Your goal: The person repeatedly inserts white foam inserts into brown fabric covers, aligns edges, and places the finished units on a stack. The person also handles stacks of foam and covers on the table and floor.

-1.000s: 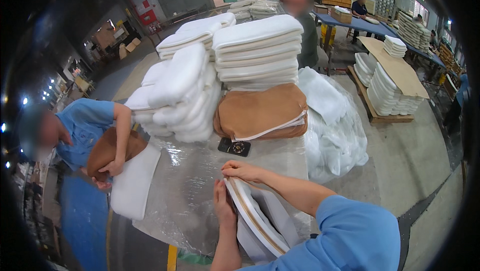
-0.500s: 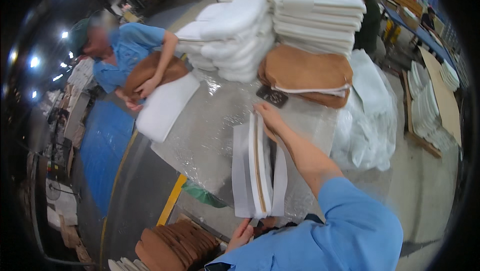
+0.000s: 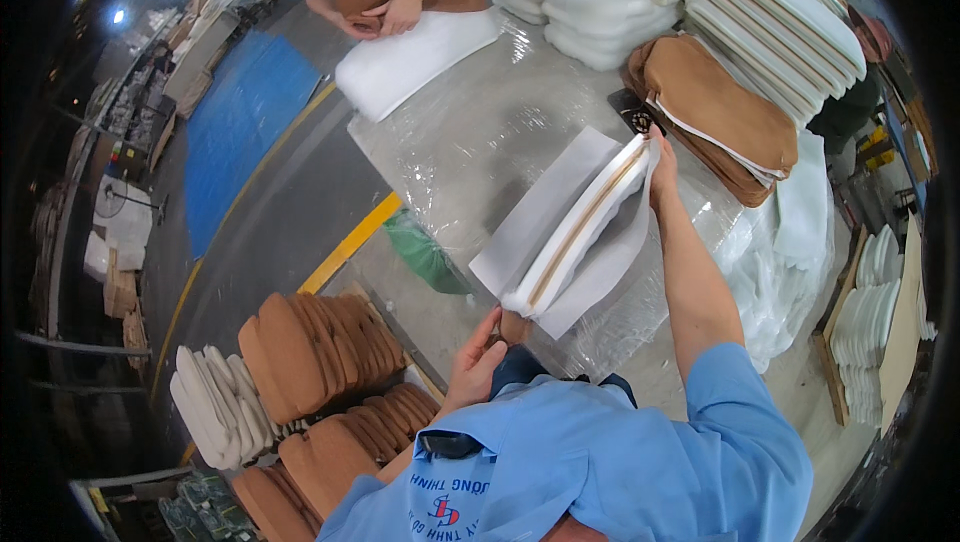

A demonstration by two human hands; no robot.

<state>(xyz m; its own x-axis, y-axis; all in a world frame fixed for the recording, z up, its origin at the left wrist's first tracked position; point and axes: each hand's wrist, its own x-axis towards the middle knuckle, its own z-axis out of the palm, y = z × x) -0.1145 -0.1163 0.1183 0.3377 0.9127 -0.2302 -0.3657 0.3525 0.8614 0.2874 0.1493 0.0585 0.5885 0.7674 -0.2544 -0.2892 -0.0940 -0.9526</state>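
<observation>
A long padded piece stands on edge over the table, white batting on both sides of a thin brown line, with pale grey-white fabric flaps spread out to left and right. At its far end my right hand is closed on the tip, beside a dark flat object on the table. My left hand pinches the near end, where a bit of brown material shows. Some of the fingers of both hands are hidden.
Plastic film covers the table. Brown cushion covers lie at the far right, before white pad stacks. Across the table a co-worker's hands hold a brown cover over a white pad. Brown cushions are stacked at lower left.
The padded piece has swung from nearly upright in the picture to slanting up rightward, my right hand carrying its far end right. The whole view has shifted and turned.
</observation>
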